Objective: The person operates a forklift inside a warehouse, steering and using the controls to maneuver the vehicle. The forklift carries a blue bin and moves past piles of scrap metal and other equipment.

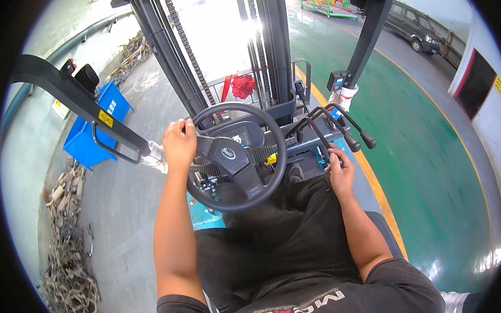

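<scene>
I am seated at a forklift, and my left hand (180, 141) is closed at the upper left of the black steering wheel (282, 149). A spinner knob under that palm, if there is one, is hidden. On the right, my right hand (342, 172) has its fingers closed around the end of a black control lever (318, 133), covering most of its knob. Just beyond those fingers stand two more levers with black knobs (351, 142), which the hand does not appear to touch. A dark shoe (295, 173) shows below the wheel.
Ahead rises the black mast (173, 53), with a red ribbon bow (243, 87) behind it. A blue bin (95, 129) and piled scrap (71, 265) line the left wall. To the right lie a green floor (430, 176), a parked dark car (412, 26) and a green-framed cart (326, 6).
</scene>
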Demonstrator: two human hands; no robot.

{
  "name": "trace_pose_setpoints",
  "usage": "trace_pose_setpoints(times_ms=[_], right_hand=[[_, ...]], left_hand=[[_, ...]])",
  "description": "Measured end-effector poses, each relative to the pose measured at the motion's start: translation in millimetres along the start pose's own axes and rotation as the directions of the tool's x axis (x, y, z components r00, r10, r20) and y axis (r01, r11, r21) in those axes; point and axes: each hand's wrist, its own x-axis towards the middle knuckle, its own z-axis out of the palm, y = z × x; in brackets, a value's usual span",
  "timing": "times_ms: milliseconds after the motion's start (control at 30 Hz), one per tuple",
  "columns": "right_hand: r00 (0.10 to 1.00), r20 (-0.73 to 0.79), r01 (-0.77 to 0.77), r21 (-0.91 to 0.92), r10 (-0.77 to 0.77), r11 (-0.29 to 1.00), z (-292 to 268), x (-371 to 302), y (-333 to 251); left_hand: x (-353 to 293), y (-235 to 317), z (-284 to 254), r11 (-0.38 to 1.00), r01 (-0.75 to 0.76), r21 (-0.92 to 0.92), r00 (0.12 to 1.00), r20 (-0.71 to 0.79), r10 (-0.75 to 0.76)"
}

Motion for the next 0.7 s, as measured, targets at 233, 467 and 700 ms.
trace_pose_setpoints(times_ms=[233,467,700], right_hand=[[1.0,-0.012,-0.008,-0.017,0.008,1.0,15.3,30.3,-40.9],[0.994,0.062,-0.087,-0.082,0.092,0.993,-12.9,0.8,-64.1],[0.998,0.037,-0.044,-0.061,0.046,0.997,-1.8,26.9,-95.4]], left_hand=[[8.4,16.6,-34.1,0.999,0.025,-0.047,0.999,0.032,-0.023],[40.8,33.0,-33.1,0.997,0.005,0.082,0.995,0.098,-0.013],[100.2,84.2,-6.3,0.999,-0.009,0.036,0.957,0.29,-0.002]])
